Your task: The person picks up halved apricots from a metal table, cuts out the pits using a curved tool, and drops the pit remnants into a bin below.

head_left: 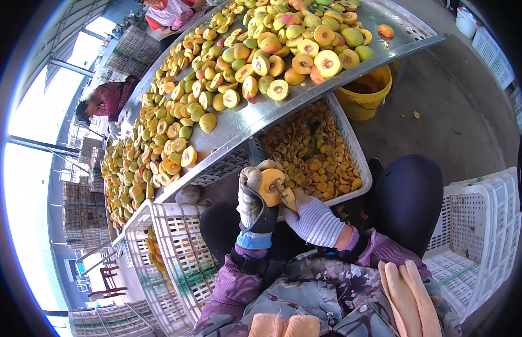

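Note:
My gloved left hand (254,203) holds a yellow peach half (269,186) with its cut face turned up and toward the right. A striped glove covers my right hand (315,220), closed round a small pitting tool (284,192) whose metal tip touches the middle of the peach half. Below my hands, a white crate (351,124) holds many pits and brownish scraps. Beyond it, halved peaches (261,66) lie heaped over a metal table (247,124); some show their pits.
Yellow bucket (364,95) under the table's right end. White crates stand at my left (179,241) and right (468,224); the left one has yellow fruit pieces beside it. Two people (108,100) are across the table. Stacked crates (81,210) stand at the far left.

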### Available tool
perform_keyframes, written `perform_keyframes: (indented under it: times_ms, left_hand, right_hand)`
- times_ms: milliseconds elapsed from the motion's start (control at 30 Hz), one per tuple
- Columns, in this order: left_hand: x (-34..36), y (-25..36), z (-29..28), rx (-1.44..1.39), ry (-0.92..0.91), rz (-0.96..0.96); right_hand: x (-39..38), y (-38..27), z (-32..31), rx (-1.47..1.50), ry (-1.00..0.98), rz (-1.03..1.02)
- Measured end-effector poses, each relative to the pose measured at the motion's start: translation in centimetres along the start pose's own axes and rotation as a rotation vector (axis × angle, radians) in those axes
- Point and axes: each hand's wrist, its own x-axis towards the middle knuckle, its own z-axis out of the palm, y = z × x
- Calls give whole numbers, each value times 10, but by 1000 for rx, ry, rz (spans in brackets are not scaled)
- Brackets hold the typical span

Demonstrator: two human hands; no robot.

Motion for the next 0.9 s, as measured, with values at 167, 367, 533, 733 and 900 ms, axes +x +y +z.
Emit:
perform_keyframes:
  times_ms: [167,367,533,733,900]
  left_hand:
    - [8,-2,-8,132,-104,141]
    - [7,20,15,142,-125,-223]
    - [15,4,-12,184,-236,-87]
    - [10,7,13,672,-65,84]
    - [18,8,-5,146,-507,-221]
  right_hand:
    - [10,-24,-31,849,-464,580]
    - [13,-1,-20,221,-86,-77]
    - [6,-14,-20,-94,-408,299]
    - [1,-10,-16,399,-349,223]
    - [1,-17,-29,891,-752,547]
